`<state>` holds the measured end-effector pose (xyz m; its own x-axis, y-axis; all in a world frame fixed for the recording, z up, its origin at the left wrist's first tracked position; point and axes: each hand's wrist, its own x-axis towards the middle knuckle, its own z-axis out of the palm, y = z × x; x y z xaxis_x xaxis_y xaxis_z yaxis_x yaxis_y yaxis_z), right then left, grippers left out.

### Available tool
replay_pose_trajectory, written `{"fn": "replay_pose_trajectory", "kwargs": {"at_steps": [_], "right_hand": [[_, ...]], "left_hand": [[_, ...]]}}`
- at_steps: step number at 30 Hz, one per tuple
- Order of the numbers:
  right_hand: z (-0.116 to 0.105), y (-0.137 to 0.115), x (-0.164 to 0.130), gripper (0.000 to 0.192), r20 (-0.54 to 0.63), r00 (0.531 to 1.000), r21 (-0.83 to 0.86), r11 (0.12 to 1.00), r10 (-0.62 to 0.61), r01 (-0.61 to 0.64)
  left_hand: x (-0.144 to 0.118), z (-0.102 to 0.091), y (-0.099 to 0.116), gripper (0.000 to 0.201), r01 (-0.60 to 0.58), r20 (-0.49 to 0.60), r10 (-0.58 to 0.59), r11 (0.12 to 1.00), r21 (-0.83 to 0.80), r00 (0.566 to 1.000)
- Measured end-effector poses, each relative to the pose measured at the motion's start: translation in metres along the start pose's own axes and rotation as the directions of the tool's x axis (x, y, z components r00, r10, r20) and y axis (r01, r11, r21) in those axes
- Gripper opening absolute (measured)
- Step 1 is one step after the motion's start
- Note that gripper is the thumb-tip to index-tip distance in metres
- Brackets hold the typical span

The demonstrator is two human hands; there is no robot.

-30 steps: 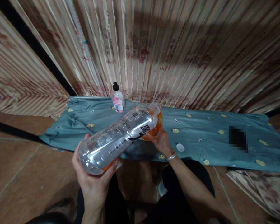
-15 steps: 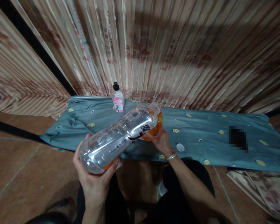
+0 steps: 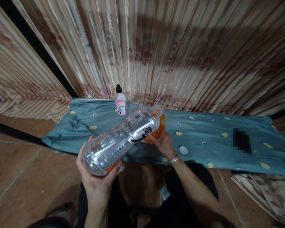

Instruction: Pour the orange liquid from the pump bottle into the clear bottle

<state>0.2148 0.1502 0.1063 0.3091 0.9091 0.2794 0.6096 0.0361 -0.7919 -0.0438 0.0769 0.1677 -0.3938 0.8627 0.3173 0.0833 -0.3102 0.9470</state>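
Clear plastic bottle [image 3: 120, 137], big one, tipped right over on its side, base toward the camera and neck pointing away and up to the right. Left hand [image 3: 97, 177] is cupped under the base, fingers and thumb wrapped around the bottom end. Through the clear wall the bottle looks nearly drained, just a streak of orange along the lower edge by the palm. Its neck meets an orange-filled container [image 3: 158, 128], and right hand [image 3: 163, 144] is closed around that one from below, a bracelet at the wrist. The mouth of the bottle sits right at the container's top; whether liquid is actually running across I cannot tell, the neck hides the join. The container glows orange, so it holds liquid well up its side, though its shape is mostly hidden behind the bottle.

Both are held just above the near edge of a teal cloth [image 3: 204, 136] with small yellow spots, spread over the floor. On the cloth, near the right wrist, lies a small white cap [image 3: 183, 150], flat and alone. Farther back, by the curtain [image 3: 156, 47], stands a small pump bottle [image 3: 120, 102], upright, black top, pink label, clear body. Brown floor tiles [image 3: 26, 177] lie to the left.
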Motion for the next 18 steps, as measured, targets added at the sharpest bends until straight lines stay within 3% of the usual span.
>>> {"fn": "replay_pose_trajectory", "kwargs": {"at_steps": [18], "right_hand": [[-0.0017,-0.0033,0.0002,0.079,-0.003,1.0,0.0,1.0,0.019,-0.019]], "left_hand": [[0.0013,0.0008,-0.0005,0.11,0.007,0.001,-0.007,1.0,0.007,1.0]]}}
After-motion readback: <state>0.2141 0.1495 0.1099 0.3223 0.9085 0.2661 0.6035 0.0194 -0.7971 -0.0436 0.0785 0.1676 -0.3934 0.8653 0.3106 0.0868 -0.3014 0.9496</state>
